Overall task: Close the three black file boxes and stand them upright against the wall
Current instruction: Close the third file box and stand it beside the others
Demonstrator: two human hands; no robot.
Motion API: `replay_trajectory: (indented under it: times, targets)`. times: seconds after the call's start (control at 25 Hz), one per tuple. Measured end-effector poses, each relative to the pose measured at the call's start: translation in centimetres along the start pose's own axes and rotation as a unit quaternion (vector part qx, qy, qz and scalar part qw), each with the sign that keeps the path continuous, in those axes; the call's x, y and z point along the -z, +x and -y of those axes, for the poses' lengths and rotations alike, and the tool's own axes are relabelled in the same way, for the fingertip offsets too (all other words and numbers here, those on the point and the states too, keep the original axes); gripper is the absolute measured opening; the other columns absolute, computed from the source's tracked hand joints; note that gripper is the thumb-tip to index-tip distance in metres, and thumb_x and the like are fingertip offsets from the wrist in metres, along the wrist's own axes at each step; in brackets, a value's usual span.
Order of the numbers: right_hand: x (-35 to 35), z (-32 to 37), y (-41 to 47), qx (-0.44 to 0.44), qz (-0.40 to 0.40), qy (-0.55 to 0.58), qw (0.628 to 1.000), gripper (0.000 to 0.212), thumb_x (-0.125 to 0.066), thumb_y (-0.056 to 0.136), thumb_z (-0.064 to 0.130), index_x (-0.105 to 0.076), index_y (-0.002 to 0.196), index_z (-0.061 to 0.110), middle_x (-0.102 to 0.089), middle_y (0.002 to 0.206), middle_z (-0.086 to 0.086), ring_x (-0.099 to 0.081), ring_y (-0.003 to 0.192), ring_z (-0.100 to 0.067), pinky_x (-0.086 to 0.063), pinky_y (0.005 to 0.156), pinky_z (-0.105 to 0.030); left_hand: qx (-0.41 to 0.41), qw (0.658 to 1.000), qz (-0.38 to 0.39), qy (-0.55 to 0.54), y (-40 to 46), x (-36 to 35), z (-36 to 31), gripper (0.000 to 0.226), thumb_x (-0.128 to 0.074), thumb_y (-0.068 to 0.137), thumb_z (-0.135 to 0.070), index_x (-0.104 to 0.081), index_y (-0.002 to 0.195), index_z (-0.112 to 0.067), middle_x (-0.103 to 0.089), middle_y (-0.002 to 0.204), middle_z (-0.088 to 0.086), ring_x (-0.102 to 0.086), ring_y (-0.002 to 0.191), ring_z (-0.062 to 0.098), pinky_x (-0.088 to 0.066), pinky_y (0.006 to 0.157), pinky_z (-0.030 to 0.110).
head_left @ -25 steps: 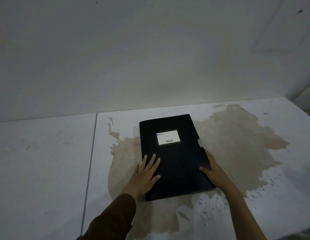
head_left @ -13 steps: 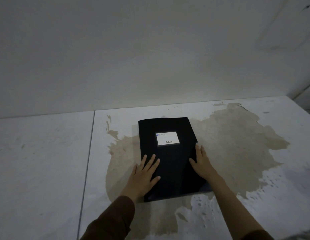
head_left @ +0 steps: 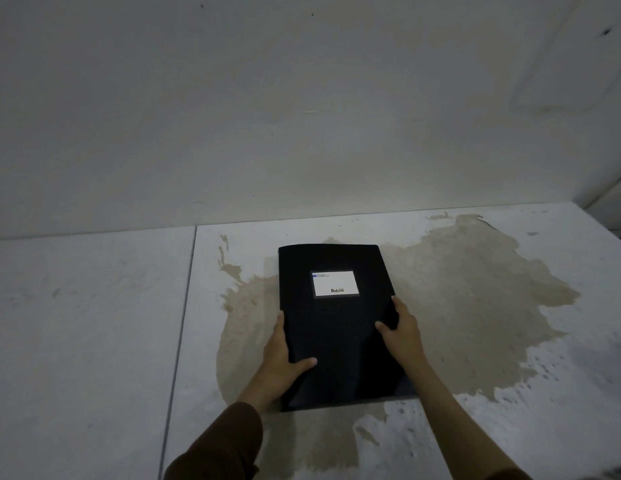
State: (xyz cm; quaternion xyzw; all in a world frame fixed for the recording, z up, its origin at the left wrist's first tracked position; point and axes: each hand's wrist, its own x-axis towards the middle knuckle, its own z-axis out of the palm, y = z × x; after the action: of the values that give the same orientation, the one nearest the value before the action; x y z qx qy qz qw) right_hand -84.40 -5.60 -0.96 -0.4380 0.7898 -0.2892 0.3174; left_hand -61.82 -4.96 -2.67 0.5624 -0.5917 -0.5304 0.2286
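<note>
One black file box (head_left: 337, 327) lies flat and closed at the middle of the white floor (head_left: 87, 306), over a tan stain (head_left: 475, 299); its far end points to 12 o'clock, near the wall (head_left: 302, 116) but not touching it. A white label (head_left: 335, 284) sits on the lid toward the far end. The left hand (head_left: 279, 355) clasps the box's 9 o'clock edge, thumb on the lid, fingers along the side. The right hand (head_left: 401, 332) clasps the 3 o'clock edge the same way, thumb lying on top. A brown sleeve (head_left: 219, 445) covers the left forearm. A floor seam (head_left: 179, 341) runs at 9 o'clock of the box.
</note>
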Motion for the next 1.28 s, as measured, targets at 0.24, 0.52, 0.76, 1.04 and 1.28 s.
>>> replay_trajectory:
  times: [0.24,0.52,0.76,1.04,1.28]
  targets:
    - [-3.9,4.8,-4.1,0.064,-0.025,0.109,0.992,0.073,-0.064,0.081,0.002,-0.027,0.143,0.013,-0.041,0.14,-0.015,-0.04,0.128,-0.029,-0.035,0.105,-0.036,0.02,0.982,-0.134,-0.134,-3.4,5.7,0.2,0.09,-0.073,0.077,-0.016,-0.013,0.142,-0.03,-0.023,0.151,0.008,-0.034,0.134,0.028,-0.037,0.109,0.047]
    - [-11.1,17.9,-9.8,0.154,0.062,0.242,0.956,0.035,-0.058,0.089,0.02,-0.05,0.122,0.017,-0.048,0.127,-0.01,-0.051,0.11,-0.019,-0.043,0.099,-0.037,0.029,0.902,-0.342,-0.262,-11.2,18.7,1.6,0.068,-0.062,0.084,-0.03,-0.021,0.138,-0.035,-0.028,0.146,0.007,-0.043,0.126,0.032,-0.045,0.098,0.048]
    - [-19.0,28.4,-18.5,0.202,0.187,0.282,0.919,0.006,-0.044,0.095,0.031,-0.046,0.092,0.026,-0.058,0.104,0.0,-0.056,0.091,-0.011,-0.044,0.068,-0.024,-0.005,0.86,-0.425,-0.283,-21.7,31.0,5.8,0.057,-0.062,0.084,-0.03,-0.035,0.135,-0.029,-0.036,0.144,0.008,-0.053,0.117,0.032,-0.051,0.093,0.047]
    - [-27.6,37.2,-28.1,0.2,0.28,0.34,0.875,0.008,-0.045,0.096,0.027,-0.046,0.087,0.027,-0.061,0.106,-0.005,-0.058,0.097,-0.021,-0.048,0.08,-0.033,-0.024,0.82,-0.51,-0.258,-33.2,41.1,8.0,0.061,-0.062,0.084,-0.03,-0.031,0.137,-0.027,-0.038,0.145,0.005,-0.049,0.121,0.029,-0.049,0.083,0.035]
    - [-33.8,42.7,-32.7,0.2,0.324,0.376,0.845,0.011,-0.045,0.096,0.024,-0.046,0.085,0.025,-0.063,0.091,-0.003,-0.058,0.082,-0.016,-0.048,0.07,-0.028,-0.017,0.814,-0.542,-0.209,-38.6,48.9,8.6,0.06,-0.06,0.086,-0.026,-0.03,0.138,-0.02,-0.038,0.145,0.006,-0.048,0.113,0.021,-0.045,0.085,0.033]
